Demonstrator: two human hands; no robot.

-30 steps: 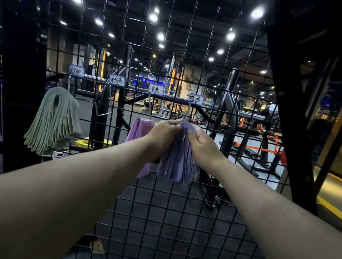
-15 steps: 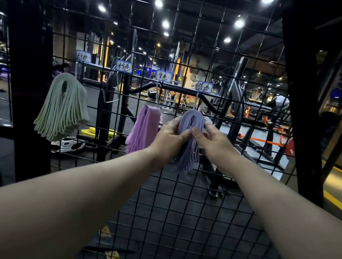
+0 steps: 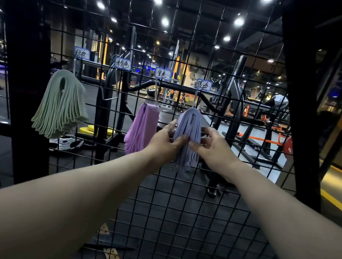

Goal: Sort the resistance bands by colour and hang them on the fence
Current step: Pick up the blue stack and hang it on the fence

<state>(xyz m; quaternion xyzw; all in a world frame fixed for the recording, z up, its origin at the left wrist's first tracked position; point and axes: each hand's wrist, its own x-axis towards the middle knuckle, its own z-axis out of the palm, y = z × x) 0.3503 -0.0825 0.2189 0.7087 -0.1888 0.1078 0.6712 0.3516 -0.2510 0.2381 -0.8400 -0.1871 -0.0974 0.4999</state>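
Fingers have loosened: left hand (image 3: 165, 142) and right hand (image 3: 213, 148), spread, brush the hung blue bands (image 3: 189, 120). Green bundle (image 3: 60, 103) and purple bundle (image 3: 143, 127) hang; pink hook (image 3: 109, 98) bare.

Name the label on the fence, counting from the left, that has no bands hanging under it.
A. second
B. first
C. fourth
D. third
A: nothing hangs below the second label, while the green bundle, the pink bundle and the lavender bundle hang under the first, third and fourth.
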